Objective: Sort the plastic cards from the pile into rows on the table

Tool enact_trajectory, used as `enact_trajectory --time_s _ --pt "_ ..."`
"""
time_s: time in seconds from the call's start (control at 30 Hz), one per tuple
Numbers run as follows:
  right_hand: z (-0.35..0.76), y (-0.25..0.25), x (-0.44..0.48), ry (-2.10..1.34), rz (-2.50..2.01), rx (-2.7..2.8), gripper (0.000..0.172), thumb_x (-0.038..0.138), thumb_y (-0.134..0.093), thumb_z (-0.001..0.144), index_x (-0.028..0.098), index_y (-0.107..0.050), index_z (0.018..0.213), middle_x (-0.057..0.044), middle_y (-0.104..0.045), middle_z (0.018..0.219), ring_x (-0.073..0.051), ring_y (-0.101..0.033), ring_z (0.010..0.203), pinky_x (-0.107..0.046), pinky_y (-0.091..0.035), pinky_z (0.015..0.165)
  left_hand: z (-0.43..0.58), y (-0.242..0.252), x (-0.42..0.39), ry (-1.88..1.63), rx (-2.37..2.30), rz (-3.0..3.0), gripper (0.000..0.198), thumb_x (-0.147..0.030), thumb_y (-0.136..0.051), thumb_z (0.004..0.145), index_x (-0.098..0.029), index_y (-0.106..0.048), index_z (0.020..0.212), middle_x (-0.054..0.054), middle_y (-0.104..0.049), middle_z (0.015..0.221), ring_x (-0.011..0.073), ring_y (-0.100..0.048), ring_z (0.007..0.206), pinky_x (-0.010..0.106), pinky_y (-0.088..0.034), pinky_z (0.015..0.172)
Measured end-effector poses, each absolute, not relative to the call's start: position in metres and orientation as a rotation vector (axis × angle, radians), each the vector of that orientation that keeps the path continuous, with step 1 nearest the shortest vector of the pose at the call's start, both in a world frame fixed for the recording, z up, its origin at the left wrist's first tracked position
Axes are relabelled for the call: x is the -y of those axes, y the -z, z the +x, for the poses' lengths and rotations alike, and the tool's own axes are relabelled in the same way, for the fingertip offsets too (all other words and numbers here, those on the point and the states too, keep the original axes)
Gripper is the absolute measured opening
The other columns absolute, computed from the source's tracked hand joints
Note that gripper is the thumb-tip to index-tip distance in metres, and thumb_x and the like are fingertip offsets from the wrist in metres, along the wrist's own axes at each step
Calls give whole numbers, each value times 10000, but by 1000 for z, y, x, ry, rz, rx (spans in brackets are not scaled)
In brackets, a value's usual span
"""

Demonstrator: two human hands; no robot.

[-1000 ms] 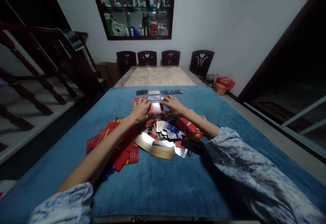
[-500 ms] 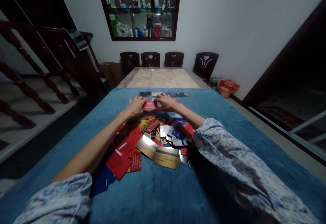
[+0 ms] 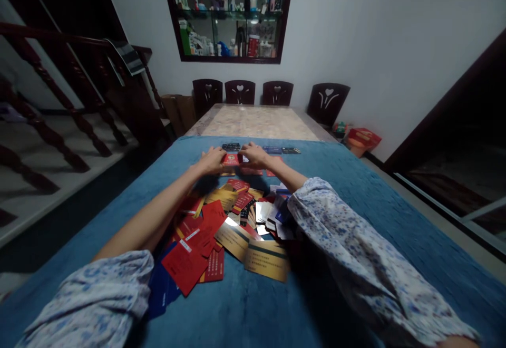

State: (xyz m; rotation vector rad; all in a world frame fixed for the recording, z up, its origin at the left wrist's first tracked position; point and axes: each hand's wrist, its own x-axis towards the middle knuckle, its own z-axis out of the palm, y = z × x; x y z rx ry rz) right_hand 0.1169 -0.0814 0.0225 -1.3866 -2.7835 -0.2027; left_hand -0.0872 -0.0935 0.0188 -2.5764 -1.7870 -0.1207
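Observation:
Both my arms stretch far out over a blue cloth (image 3: pixel 356 200). My left hand (image 3: pixel 212 159) and my right hand (image 3: pixel 253 154) grip the two ends of a red card (image 3: pixel 231 159) between them, fingers curled on it. Just beyond lies a row of dark cards (image 3: pixel 285 150). Under my forearms spreads a loose pile of cards (image 3: pixel 221 221), mostly red, some gold, silver and blue, with a gold card (image 3: pixel 267 260) nearest me.
Past the cloth the bare marble tabletop (image 3: pixel 255 121) runs to several dark chairs (image 3: pixel 276 92) at the wall. A glass cabinet (image 3: pixel 231 13) hangs above. A wooden stair railing (image 3: pixel 59 100) stands left; a red bag (image 3: pixel 361 139) lies on the floor right.
Both hands have moved farther away with the red card, up to the row of dark cards. The view has tipped so the card pile sits lower.

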Motion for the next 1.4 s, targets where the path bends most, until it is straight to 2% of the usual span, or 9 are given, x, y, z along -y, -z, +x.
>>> enact_trajectory --time_s 0.13,0.23,0.67,0.83,1.03,1.4 --pt "112 -17 72 216 -1400 2782 334 398 -600 964 199 -689 1216 -161 -600 1341 -328 -488 1221 -380 -437 872 -91 -14 81 91 1818 -2560 435 -374 -658 836 -232 -678 1247 130 -586 1352 371 -498 1282 512 -468 1028" --pt "108 -15 66 207 -1424 2781 330 395 -572 974 206 -688 1219 -157 -605 1358 -338 -478 1242 -392 -435 875 -94 -8 70 87 1839 -2550 434 -253 -631 806 -215 -678 1235 124 -600 1336 345 -524 1255 451 -490 1002" --pt "94 -6 47 171 -1541 2775 367 381 -559 969 203 -689 1262 -156 -603 1415 -372 -449 1291 -472 -474 936 -97 10 31 23 1840 -2539 390 -194 -638 787 -171 -696 1172 108 -645 1272 263 -611 1168 292 -463 1041" --pt "93 -1 39 164 -1576 2764 370 390 -542 967 199 -701 1241 -154 -612 1415 -377 -460 1295 -462 -468 933 -93 10 22 -21 1846 -2550 369 -145 -628 739 -181 -708 1098 93 -674 1212 239 -624 1130 258 -483 988" --pt "91 2 34 144 -1592 2756 388 389 -535 963 187 -705 1247 -166 -624 1402 -380 -464 1322 -478 -454 951 -93 12 14 -56 1881 -2572 334 -112 -612 689 -185 -711 1000 68 -728 1058 220 -655 1036 240 -501 900" --pt "86 6 27 123 -1615 2764 395 405 -532 966 213 -720 1255 -162 -630 1406 -368 -485 1324 -436 -476 944 -94 18 5 -40 1932 -2565 340 -105 -627 664 -177 -721 983 57 -733 1010 217 -655 1019 233 -508 868"
